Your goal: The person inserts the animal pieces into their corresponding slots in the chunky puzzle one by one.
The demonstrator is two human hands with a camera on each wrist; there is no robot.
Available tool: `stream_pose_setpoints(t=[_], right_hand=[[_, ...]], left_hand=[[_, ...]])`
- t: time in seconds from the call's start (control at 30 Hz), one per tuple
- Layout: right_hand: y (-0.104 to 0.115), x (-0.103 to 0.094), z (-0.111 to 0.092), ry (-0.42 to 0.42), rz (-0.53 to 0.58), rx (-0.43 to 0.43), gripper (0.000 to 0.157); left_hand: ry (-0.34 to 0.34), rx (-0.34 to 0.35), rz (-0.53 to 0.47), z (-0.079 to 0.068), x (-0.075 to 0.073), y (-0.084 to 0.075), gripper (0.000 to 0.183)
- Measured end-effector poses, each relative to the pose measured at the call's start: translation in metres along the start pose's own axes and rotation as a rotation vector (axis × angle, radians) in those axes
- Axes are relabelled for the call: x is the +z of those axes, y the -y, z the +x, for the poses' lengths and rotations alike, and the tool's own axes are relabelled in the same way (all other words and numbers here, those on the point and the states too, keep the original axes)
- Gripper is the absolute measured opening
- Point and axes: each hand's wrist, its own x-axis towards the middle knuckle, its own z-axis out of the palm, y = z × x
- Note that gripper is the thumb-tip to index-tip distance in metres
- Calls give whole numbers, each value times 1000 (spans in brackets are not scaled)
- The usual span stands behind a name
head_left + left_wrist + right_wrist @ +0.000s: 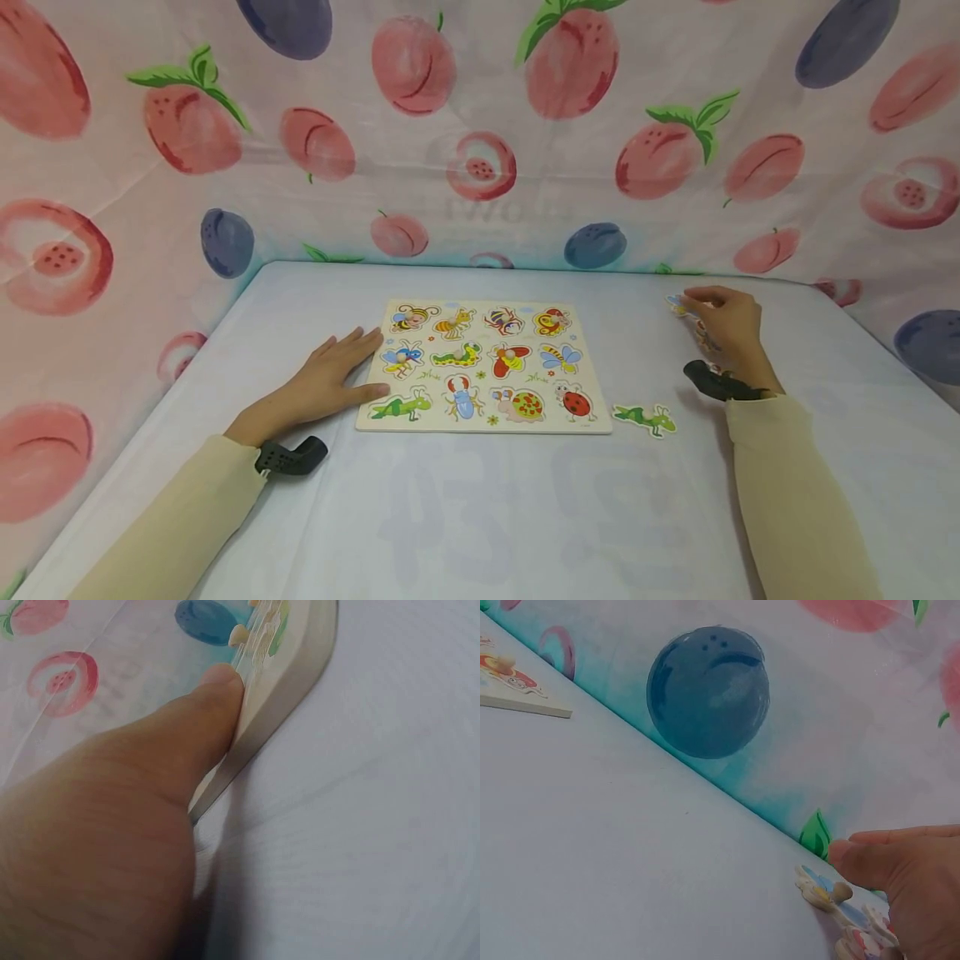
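A wooden insect puzzle board (442,426) lies flat on the table. My left hand (318,383) rests on its left edge, fingers straight and spread; in the left wrist view the thumb (199,712) lies along the edge. Several knobbed pieces sit in the board, among them a caterpillar (457,355) and a spider (503,320). To the right, my right hand (727,325) hovers over loose pieces, thumb and fingers extended. Just below its thumb is a blue-winged dragonfly piece (823,889) with a wooden knob, apparently untouched. Other pieces (862,941) are partly hidden by the hand.
A loose green grasshopper piece (647,419) lies by the board's right front corner. A white cloth covers the table (480,517). Behind it rises a fruit-patterned backdrop (525,225). Black wrist cameras (292,456) sit at both cuffs.
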Motion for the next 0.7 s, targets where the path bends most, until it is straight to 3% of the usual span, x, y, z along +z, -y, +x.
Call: stream_pose_setpoints(t=[0.33,0.7], right_hand=[[-9,1,0,-7,2,23,41],[-11,5,1,101,-42,53,49]], left_hand=[[1,6,3,0,1,-1,90],[-1,-1,3,0,1,-2,89]])
